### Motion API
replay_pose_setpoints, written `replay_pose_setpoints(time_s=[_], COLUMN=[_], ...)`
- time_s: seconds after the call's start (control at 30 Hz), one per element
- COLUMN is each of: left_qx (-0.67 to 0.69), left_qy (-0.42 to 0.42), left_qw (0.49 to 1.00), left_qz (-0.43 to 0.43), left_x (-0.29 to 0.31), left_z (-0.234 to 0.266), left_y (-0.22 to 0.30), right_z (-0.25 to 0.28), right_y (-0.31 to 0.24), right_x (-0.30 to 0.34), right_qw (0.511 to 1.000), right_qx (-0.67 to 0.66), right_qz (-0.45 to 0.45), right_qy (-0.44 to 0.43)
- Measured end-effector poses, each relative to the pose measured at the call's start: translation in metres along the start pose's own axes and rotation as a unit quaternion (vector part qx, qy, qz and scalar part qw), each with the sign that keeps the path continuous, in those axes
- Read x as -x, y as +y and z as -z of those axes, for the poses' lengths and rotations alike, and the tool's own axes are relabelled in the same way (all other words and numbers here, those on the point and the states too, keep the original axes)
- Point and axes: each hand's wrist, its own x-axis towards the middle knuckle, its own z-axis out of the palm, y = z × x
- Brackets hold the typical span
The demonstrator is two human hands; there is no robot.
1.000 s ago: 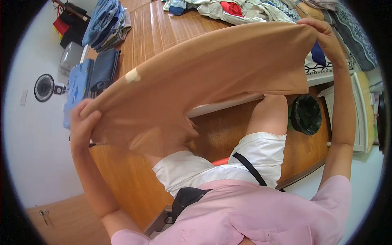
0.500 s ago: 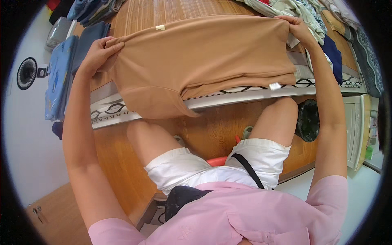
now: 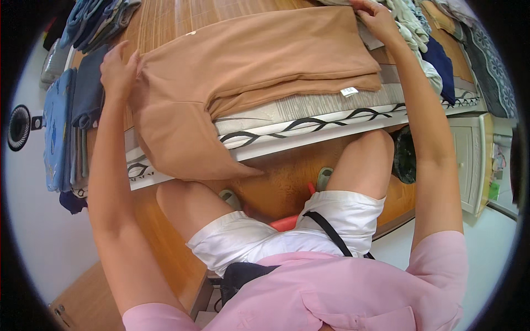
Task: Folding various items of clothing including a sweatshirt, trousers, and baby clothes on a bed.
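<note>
A tan top (image 3: 265,58), doubled over lengthwise, lies across the front of a mat-covered bed (image 3: 165,22). One sleeve (image 3: 182,143) hangs over the bed's edge toward my knees. A small white label (image 3: 349,91) shows at the hem, on the right. My left hand (image 3: 118,71) is at the top's left end, thumb and fingers apart, with the cloth beside the thumb. At the far right corner, my right hand (image 3: 378,23) has its fingertips closed on the fabric; part of that grip is cut off by the picture's upper edge.
Folded blue clothes (image 3: 58,127) and dark grey-blue ones (image 3: 91,83) are stacked at the left. More jeans (image 3: 94,25) lie behind them. Loose pale clothes (image 3: 408,30) and a navy piece (image 3: 440,69) lie at right. A black-bagged bin (image 3: 404,157) stands beside my right knee.
The tan top has come down onto the bed, its sleeve swinging lower over the edge. My left hand's fingers have spread from their pinch. In the picture, my right hand has shifted up and left.
</note>
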Motion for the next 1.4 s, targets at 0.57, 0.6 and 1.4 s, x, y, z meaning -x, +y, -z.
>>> replay_pose_setpoints(time_s=[0.57,0.6,1.4], left_qx=[0.081,0.083,0.059], left_qy=[-0.103,-0.102,-0.098], left_qw=[0.990,0.990,0.991], left_qz=[-0.057,-0.056,-0.068], left_x=[0.136,0.135,0.092], left_z=[0.062,0.062,0.031], left_y=[0.138,0.137,0.069], right_z=[-0.024,-0.023,-0.072], right_y=[-0.077,-0.077,-0.111], right_x=[0.148,0.145,0.091], right_qw=[0.895,0.895,0.952], right_qx=[0.270,0.268,0.122], right_qz=[0.352,0.354,0.280], right_qy=[-0.044,-0.045,0.028])
